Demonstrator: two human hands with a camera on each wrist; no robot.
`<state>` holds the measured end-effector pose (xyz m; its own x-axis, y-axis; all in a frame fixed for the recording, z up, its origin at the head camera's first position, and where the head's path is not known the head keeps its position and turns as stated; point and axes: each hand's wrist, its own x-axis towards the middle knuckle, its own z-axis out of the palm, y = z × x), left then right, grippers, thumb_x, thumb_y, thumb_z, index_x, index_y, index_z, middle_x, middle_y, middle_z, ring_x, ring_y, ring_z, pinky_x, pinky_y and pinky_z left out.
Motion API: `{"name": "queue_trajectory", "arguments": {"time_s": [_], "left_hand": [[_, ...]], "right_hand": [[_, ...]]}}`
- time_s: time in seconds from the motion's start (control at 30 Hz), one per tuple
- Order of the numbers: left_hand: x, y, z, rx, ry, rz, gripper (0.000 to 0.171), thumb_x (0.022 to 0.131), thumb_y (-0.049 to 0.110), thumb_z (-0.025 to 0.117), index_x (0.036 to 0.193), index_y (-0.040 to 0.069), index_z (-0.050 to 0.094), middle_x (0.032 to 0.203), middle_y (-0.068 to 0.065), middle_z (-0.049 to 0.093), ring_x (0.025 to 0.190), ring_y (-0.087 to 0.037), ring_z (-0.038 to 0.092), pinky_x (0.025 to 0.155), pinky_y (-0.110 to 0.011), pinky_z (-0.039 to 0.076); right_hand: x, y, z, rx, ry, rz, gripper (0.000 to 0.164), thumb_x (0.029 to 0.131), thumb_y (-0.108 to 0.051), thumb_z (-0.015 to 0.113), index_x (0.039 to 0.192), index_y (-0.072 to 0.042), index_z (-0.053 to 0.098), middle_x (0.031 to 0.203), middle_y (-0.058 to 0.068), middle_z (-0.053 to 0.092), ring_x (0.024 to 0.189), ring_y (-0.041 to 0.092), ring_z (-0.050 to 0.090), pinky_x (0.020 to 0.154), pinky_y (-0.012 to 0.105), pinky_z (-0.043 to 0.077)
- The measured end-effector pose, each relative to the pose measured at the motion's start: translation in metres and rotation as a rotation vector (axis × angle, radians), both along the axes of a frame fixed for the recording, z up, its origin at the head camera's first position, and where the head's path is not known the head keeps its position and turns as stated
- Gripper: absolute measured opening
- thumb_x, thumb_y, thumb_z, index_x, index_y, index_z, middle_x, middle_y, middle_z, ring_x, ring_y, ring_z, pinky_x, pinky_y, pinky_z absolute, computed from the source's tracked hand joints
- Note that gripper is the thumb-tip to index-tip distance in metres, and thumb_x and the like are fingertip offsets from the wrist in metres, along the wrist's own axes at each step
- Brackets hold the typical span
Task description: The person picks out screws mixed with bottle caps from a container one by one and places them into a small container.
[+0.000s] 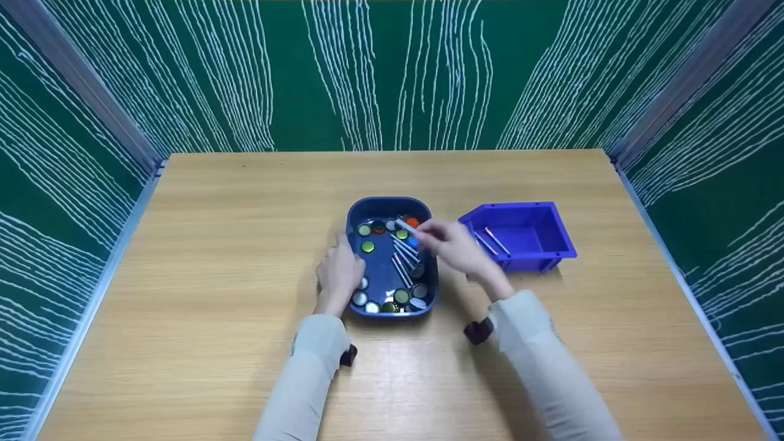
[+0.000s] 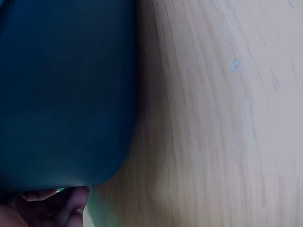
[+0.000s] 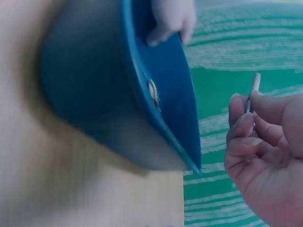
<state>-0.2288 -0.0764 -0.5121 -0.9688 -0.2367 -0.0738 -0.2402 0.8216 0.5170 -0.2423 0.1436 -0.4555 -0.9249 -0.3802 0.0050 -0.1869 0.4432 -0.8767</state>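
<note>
In the head view, I have the right hand [image 1: 452,246] over the right wall of the dark blue bin [image 1: 376,269], a slim metal screw [image 1: 405,226] pinched in its fingers above the bin's upper right part, where more screws [image 1: 402,272] lie among bottle caps [image 1: 367,247]. The purple bin [image 1: 533,229] stands on the desk [image 1: 214,257] to the right of that hand, two screws inside it. I judge the step in hand to be drawing this one screw out, so I want it raised well above the rim before I swing sideways, brushing no caps. The left wrist view shows me mostly the bin's outer wall; the left hand's [image 2: 52,208] fingers are bent at its edge, partly out of frame. In the right wrist view they straddle the far wall, pinching it; that hold should be firm enough to stop sliding, without tipping the bin. There the screw stands out between thumb and fingertips, a light pinch I would not loosen mid-carry.
</note>
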Motion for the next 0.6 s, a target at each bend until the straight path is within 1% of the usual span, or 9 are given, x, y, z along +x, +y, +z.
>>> {"name": "queue_trajectory", "arguments": {"time_s": [0.07,0.17,0.3,0.37,0.53,0.6], "left_hand": [[0.0,0.0,0.001,-0.004,0.002,0.001,0.042,0.093,0.017,0.055,0.132,0.006,0.047,0.11,-0.021,0.07,0.095,-0.041,0.07,0.078,-0.054,0.053],[0.0,0.0,0.001,-0.008,-0.003,0.001,0.042,0.093,0.017,0.054,0.133,0.007,0.046,0.109,-0.021,0.07,0.094,-0.04,0.07,0.078,-0.053,0.053],[0.0,-0.001,0.001,-0.005,-0.015,0.0,0.044,0.093,0.018,0.054,0.135,0.007,0.045,0.109,-0.02,0.07,0.094,-0.038,0.07,0.077,-0.052,0.053],[0.0,-0.001,0.001,0.003,-0.015,0.0,0.045,0.093,0.018,0.055,0.136,0.008,0.045,0.109,-0.02,0.07,0.095,-0.038,0.07,0.078,-0.052,0.053],[-0.001,-0.001,0.0,0.013,-0.019,0.003,0.048,0.093,0.019,0.055,0.139,0.008,0.043,0.112,-0.02,0.07,0.096,-0.038,0.07,0.079,-0.052,0.053],[-0.001,0.0,-0.001,0.013,-0.029,0.001,0.05,0.094,0.019,0.055,0.141,0.009,0.042,0.114,-0.019,0.07,0.096,-0.037,0.07,0.08,-0.051,0.053]], "right_hand": [[-0.003,0.011,0.002,-0.019,-0.007,-0.029,0.026,0.099,-0.018,0.058,0.111,0.003,0.067,0.094,0.021,0.068,0.076,0.015,0.058,0.071,0.028,0.048],[-0.007,0.028,0.004,-0.009,0.003,-0.079,0.028,0.099,-0.019,0.059,0.113,0.004,0.067,0.096,0.021,0.069,0.074,0.01,0.058,0.069,0.026,0.048],[-0.012,0.049,0.005,0.023,0.007,-0.147,0.027,0.099,-0.019,0.058,0.114,0.002,0.067,0.097,0.019,0.069,0.078,0.015,0.059,0.07,0.022,0.047],[-0.014,0.058,0.004,0.032,0.014,-0.169,0.027,0.099,-0.019,0.057,0.114,0.002,0.066,0.1,0.022,0.069,0.079,0.014,0.06,0.069,0.022,0.048],[-0.019,0.08,0.0,0.079,0.01,-0.209,0.03,0.1,-0.023,0.056,0.116,0.0,0.065,0.105,0.02,0.068,0.086,0.019,0.062,0.071,0.019,0.049],[-0.021,0.089,-0.001,0.119,0.004,-0.225,0.031,0.101,-0.026,0.056,0.118,-0.001,0.065,0.105,0.015,0.066,0.091,0.022,0.062,0.072,0.019,0.048]]}}
